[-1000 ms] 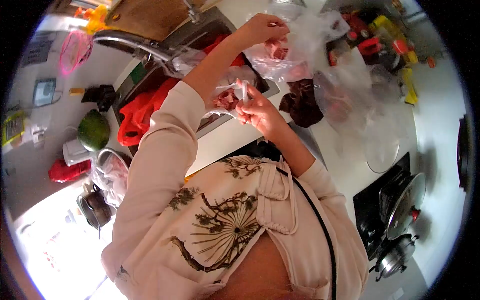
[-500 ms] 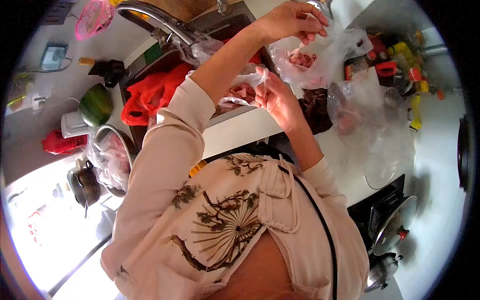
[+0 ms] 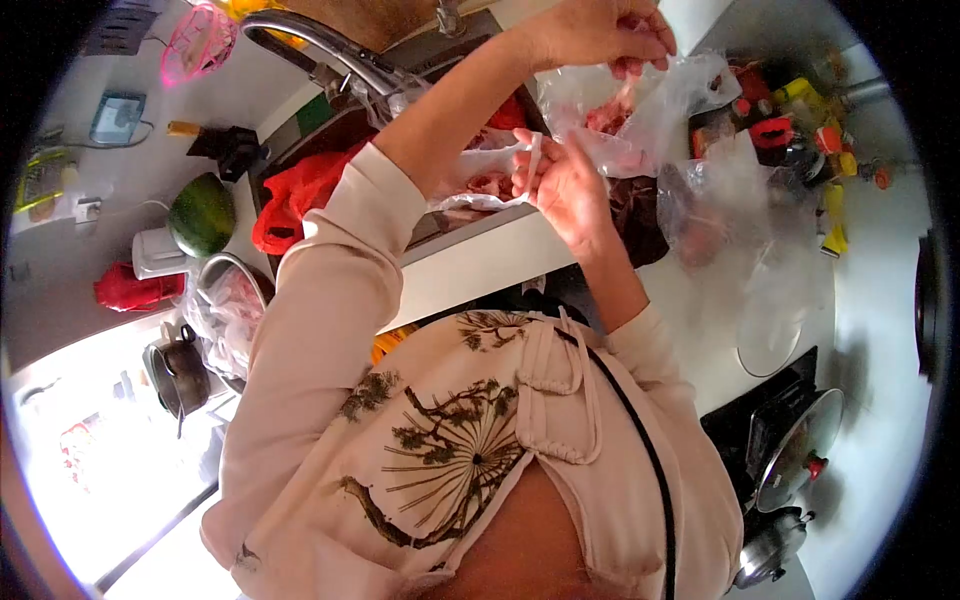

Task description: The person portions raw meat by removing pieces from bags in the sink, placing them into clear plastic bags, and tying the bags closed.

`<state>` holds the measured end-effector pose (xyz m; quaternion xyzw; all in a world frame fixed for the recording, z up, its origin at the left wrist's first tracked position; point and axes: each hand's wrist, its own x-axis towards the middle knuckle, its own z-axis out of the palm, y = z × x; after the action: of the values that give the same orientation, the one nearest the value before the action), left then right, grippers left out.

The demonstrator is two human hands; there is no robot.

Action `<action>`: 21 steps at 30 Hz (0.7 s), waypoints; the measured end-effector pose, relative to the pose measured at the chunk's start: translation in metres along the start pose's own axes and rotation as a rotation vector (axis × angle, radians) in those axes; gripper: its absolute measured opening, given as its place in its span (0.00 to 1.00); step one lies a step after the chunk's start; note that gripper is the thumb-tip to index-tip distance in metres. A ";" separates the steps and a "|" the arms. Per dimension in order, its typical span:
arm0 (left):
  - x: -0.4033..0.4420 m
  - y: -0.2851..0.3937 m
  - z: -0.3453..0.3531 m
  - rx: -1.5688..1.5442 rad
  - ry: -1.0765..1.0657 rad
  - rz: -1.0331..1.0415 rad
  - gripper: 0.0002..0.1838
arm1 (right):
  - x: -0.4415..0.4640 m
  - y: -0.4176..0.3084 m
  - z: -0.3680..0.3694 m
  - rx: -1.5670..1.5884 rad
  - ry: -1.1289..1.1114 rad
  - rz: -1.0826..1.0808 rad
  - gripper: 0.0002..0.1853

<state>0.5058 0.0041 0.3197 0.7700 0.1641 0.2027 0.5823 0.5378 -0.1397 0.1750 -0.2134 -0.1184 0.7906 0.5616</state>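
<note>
My left hand [image 3: 605,40] reaches across to the upper right, fingers pinched. A pale-pink strip of raw meat [image 3: 612,112] stretches from its fingertips down to a clear plastic bag [image 3: 665,130] spread open on the counter. My right hand [image 3: 568,190] pinches the rim of another plastic bag [image 3: 470,160] above the sink's near edge. Pieces of raw meat [image 3: 490,185] lie inside that bag. My left forearm hides part of the sink and the bag.
Beneath a curved faucet [image 3: 320,40], the dark sink holds a red bag [image 3: 300,195]. A watermelon [image 3: 202,215] and a pot [image 3: 180,370] stand left. Bottles and jars [image 3: 790,130] crowd the upper right, with a glass-lidded pan [image 3: 800,450] lower right.
My left hand has closed, and a strip of meat now rises from the right-hand bag to its fingers. My right hand has shifted slightly right, still on its bag's rim.
</note>
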 end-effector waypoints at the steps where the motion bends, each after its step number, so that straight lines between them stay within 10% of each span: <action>1: -0.004 -0.005 0.002 -0.055 -0.018 -0.048 0.06 | 0.003 -0.005 -0.006 0.087 -0.041 0.013 0.43; 6: -0.022 -0.049 0.005 -0.004 -0.059 -0.092 0.09 | 0.015 -0.020 -0.027 0.264 -0.022 -0.005 0.54; 13: -0.038 -0.042 0.018 0.016 -0.204 -0.202 0.08 | 0.040 -0.033 -0.027 0.284 0.225 -0.043 0.15; 21: -0.048 0.037 -0.003 -0.247 0.043 0.074 0.09 | 0.050 -0.024 -0.079 0.387 0.187 -0.050 0.21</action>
<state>0.4635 -0.0266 0.3500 0.6935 0.1219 0.2595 0.6610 0.5813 -0.0885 0.1050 -0.1709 0.0832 0.7613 0.6199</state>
